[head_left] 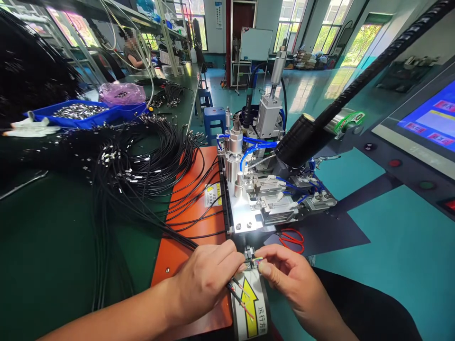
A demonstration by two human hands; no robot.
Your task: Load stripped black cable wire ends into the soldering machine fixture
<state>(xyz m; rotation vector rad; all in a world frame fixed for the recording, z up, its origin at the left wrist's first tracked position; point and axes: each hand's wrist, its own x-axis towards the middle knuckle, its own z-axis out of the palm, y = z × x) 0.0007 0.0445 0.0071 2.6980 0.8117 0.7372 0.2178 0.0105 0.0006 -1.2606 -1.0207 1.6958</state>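
My left hand is closed around several black cables; their stripped ends with thin coloured wires stick out below the fingers. My right hand pinches the fine coloured wires of one cable between thumb and forefinger. Both hands meet at a small metal fixture at the front of the bench machine. Under them runs a white strip with a yellow arrow. Whether the wires sit inside the fixture is hard to see.
A big coil of black cables lies left on the green table, partly over the orange plate. Red-handled scissors lie right of the machine. A blue tray holds small metal parts. A screen stands right; another person sits far back.
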